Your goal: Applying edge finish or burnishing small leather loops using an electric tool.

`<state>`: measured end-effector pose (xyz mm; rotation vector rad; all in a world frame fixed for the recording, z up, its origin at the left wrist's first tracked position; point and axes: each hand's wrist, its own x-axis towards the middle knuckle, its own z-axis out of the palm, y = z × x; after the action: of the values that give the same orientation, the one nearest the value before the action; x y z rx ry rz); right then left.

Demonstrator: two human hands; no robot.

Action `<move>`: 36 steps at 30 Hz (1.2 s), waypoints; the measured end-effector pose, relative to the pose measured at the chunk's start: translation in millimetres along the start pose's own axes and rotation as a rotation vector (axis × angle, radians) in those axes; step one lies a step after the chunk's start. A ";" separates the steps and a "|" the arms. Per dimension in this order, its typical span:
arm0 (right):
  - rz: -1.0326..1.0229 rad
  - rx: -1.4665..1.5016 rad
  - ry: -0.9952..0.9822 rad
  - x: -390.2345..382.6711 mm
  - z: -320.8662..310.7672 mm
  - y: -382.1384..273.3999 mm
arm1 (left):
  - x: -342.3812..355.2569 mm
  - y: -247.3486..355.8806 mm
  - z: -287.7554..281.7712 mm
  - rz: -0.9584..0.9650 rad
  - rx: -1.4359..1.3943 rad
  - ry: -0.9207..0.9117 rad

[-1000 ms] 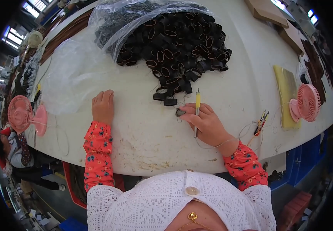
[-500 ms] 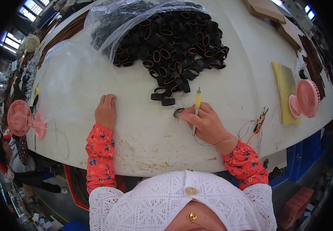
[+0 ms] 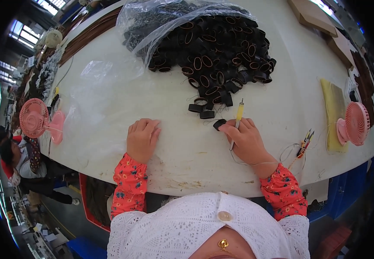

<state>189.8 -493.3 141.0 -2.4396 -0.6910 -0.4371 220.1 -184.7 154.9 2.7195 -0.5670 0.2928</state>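
Since the earlier frames, both hands show almost no displacement: the left hand (image 3: 142,139) remains flat on the white table (image 3: 109,112), and the right hand (image 3: 247,140) remains just below the pile, with one black loop now at its fingertips instead of slightly above them. Left hand: palm down, fingers loosely curled, resting on the tabletop and gripping nothing. Right hand: closed around a yellow-handled pen-type tool (image 3: 238,121), which stands tilted with its tip pointing away from the person and a thin cord trailing from its lower end toward the table edge. The single black loop (image 3: 219,124) lies on the table touching the right index fingertip, just left of the tool. Three further loose black loops (image 3: 202,108) lie just beyond it, between the hand and the large pile of black loops (image 3: 221,56). The pile occupies the far centre of the table and is partly covered by a clear plastic bag (image 3: 152,26). A second clear plastic sheet (image 3: 96,82) lies flat on the table, beyond and to the left of the left hand. A pink desk fan (image 3: 354,123) stands at the right edge beside a yellow pad (image 3: 334,108); another pink desk fan (image 3: 35,121) stands at the left edge. Small wire clips (image 3: 304,142) lie near the right wrist.
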 end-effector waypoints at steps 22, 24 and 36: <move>0.074 0.267 0.295 -1.5 -14.2 10.7 | 60.0 92.7 56.2 0.223 -0.196 -0.064; 0.046 0.323 0.312 -1.6 -12.9 11.6 | 56.4 93.1 57.0 0.241 -0.269 -0.022; -0.100 0.457 0.300 -9.1 -31.4 -5.1 | 23.6 113.7 28.2 0.267 -1.144 -0.160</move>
<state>174.7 -511.8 163.9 -1.8705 -0.6951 -0.5966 197.3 -301.3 168.4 1.5665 -0.8124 -0.1662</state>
